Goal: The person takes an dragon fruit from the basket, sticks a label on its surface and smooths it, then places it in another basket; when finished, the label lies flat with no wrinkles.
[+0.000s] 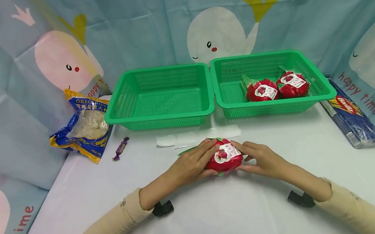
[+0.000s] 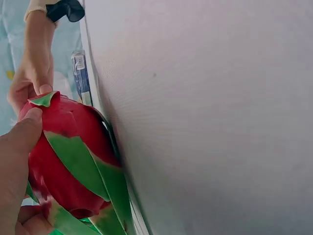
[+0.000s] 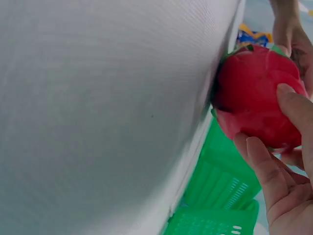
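Note:
A red dragon fruit (image 1: 226, 162) with green scales and a white printed sticker lies at the middle of the white table, between both hands. My left hand (image 1: 195, 161) holds it from the left, fingers over the top and thumb at the near side. From the right, my right hand (image 1: 263, 159) grips the same fruit, its thumb low and fingertips at the sticker's edge. In the left wrist view, the long green scales of the dragon fruit (image 2: 73, 161) point toward the left palm. The right wrist view shows its smooth red side (image 3: 257, 93) under the right thumb.
Behind stand two green baskets, a bare left one (image 1: 161, 117) and a right one (image 1: 272, 106) holding two stickered dragon fruits (image 1: 261, 91). White strips (image 1: 205, 135) lie before them. A blue pasta bag (image 1: 89, 128) and purple candy (image 1: 121, 148) sit left, a Barilla pack (image 1: 356, 118) right.

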Available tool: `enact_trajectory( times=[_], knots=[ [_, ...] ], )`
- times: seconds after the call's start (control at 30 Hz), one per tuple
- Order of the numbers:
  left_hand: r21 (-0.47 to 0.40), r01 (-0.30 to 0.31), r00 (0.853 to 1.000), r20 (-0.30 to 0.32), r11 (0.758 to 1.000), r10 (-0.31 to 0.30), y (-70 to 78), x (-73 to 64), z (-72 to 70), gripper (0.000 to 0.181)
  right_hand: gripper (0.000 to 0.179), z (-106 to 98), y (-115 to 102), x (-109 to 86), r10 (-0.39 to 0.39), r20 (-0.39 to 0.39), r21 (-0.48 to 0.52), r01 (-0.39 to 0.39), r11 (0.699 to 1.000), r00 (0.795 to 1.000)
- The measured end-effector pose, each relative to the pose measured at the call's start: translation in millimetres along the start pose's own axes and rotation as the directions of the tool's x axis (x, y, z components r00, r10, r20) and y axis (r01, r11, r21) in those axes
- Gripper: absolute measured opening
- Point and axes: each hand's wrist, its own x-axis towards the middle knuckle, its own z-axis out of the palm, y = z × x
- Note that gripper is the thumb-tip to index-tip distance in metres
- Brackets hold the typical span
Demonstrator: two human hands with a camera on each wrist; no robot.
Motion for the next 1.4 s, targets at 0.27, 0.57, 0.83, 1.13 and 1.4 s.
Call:
enact_trajectory(
  times=[0.27,0.57,0.83,1.13,1.4],
  knots=[
    [-0.006,0.001,1.000,0.016,1.000,-0.001,-1.0,0.0,-2.5,0.050,0.044,-1.4,-10.0,5.6,-0.338,-0.147,-0.387,0.260,0.884,0.930],
    [-0.048,-0.106,0.977,0.183,0.993,0.113,-7.7,-3.8,-11.1,0.056,0.034,-1.6,-14.5,10.6,-0.535,0.006,-0.384,0.496,0.779,0.845],
    [-0.229,-0.108,0.966,0.206,0.968,0.156,-24.2,-10.8,-10.2,0.052,0.022,-16.2,-14.1,37.8,-0.010,-0.154,0.068,0.021,0.997,0.988],
    [-0.769,0.418,0.866,0.177,0.483,-0.467,-67.8,-19.8,-16.9,0.027,0.068,-19.3,-13.7,90.5,0.402,0.537,0.000,-0.477,0.879,0.741],
    [-0.906,0.351,0.530,0.400,-0.236,-0.748,-100.7,-39.9,-14.9,0.036,0.075,-6.9,-17.8,113.8,0.382,0.638,-0.052,-0.458,0.888,0.669]
  ],
)
